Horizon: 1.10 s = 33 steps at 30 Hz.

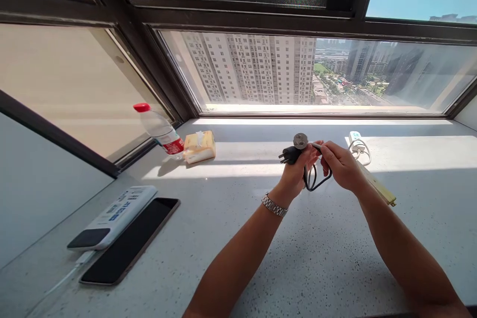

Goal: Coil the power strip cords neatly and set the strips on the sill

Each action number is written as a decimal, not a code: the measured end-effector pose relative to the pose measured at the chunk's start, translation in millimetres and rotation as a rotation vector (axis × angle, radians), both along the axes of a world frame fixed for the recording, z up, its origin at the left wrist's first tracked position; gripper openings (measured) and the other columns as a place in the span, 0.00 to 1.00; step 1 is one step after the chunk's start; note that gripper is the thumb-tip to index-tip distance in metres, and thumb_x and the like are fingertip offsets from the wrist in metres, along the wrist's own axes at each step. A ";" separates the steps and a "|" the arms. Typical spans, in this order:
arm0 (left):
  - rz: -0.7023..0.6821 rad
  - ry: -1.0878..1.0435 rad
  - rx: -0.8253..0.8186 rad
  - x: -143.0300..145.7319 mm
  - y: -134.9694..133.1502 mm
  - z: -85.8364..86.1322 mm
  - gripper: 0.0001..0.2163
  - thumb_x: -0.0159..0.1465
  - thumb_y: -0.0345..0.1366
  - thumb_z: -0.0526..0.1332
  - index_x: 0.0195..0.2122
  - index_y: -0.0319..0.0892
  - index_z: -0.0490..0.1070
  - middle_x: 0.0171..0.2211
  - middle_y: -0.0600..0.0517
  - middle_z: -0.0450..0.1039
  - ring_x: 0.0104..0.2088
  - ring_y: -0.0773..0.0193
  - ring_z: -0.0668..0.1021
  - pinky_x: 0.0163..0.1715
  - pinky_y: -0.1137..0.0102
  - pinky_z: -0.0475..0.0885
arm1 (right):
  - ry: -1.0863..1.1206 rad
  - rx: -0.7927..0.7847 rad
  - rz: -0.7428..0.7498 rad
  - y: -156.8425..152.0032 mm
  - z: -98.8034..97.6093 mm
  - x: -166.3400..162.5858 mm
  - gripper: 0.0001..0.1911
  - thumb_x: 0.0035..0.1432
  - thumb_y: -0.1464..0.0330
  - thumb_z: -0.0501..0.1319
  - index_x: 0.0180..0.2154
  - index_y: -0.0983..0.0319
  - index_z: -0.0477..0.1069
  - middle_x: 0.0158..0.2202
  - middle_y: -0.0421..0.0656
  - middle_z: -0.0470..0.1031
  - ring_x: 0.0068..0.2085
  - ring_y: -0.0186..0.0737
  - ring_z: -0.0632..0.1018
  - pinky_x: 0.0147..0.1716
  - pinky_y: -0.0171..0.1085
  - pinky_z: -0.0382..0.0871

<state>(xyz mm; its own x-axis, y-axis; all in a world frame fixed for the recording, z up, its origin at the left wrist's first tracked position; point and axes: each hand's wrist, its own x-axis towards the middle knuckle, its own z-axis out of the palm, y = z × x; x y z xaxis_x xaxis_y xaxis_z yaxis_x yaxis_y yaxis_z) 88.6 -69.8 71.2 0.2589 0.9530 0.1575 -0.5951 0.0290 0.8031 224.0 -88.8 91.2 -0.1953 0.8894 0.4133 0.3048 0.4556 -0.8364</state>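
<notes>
Above the counter, my left hand [295, 177] is closed around a black power plug [291, 155], whose metal prongs point left. A round grey plug-like piece [300, 140] sits just over it, at the fingertips. From this hand a black cable [319, 185] hangs in a loop. My right hand [341, 165] is closed too, pinching a part of the cable to the right of the plug. Some fingers of both hands are hidden behind the cable and each other. A metal-banded watch [275, 205] is on my left wrist.
A white socket block [357, 139] with a coiled cord lies beyond my right hand. My right forearm partly covers a yellowish flat object [380, 187]. Leftward are a red-capped bottle [160, 129], a tissue pack [200, 147], a white power bank [117, 213] and a phone [130, 243].
</notes>
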 end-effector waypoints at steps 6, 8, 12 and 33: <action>-0.006 -0.074 -0.029 -7.1 -7.7 13.9 0.20 0.54 0.54 0.67 0.36 0.40 0.77 0.43 0.44 0.79 0.54 0.50 0.76 0.53 0.61 0.69 | 0.028 -0.150 0.395 -2.9 -1.9 -16.1 0.21 0.63 0.50 0.54 0.29 0.61 0.65 0.20 0.38 0.71 0.24 0.36 0.74 0.28 0.36 0.70; 0.023 -0.073 -0.054 -12.1 -8.6 19.2 0.19 0.53 0.53 0.68 0.33 0.40 0.76 0.37 0.47 0.80 0.47 0.53 0.79 0.48 0.62 0.72 | -0.063 -0.152 0.396 -4.6 0.3 -17.7 0.18 0.61 0.54 0.58 0.27 0.61 0.65 0.22 0.39 0.72 0.26 0.36 0.75 0.29 0.36 0.70; 0.080 -0.074 -0.021 -24.5 -10.0 33.3 0.15 0.53 0.47 0.70 0.26 0.41 0.71 0.27 0.54 0.74 0.33 0.63 0.80 0.38 0.68 0.74 | -0.248 -0.176 0.333 -9.2 7.0 -16.9 0.11 0.58 0.64 0.60 0.26 0.62 0.67 0.23 0.39 0.73 0.27 0.35 0.74 0.28 0.34 0.68; -0.295 0.194 0.286 -129.3 -39.9 89.6 0.25 0.54 0.47 0.67 0.14 0.42 0.53 0.10 0.62 0.41 0.10 0.77 0.47 0.10 0.75 0.46 | -0.611 -0.426 0.206 49.9 -28.5 29.4 0.25 0.47 0.48 0.65 0.21 0.61 0.59 0.19 0.33 0.55 0.22 0.28 0.58 0.24 0.34 0.49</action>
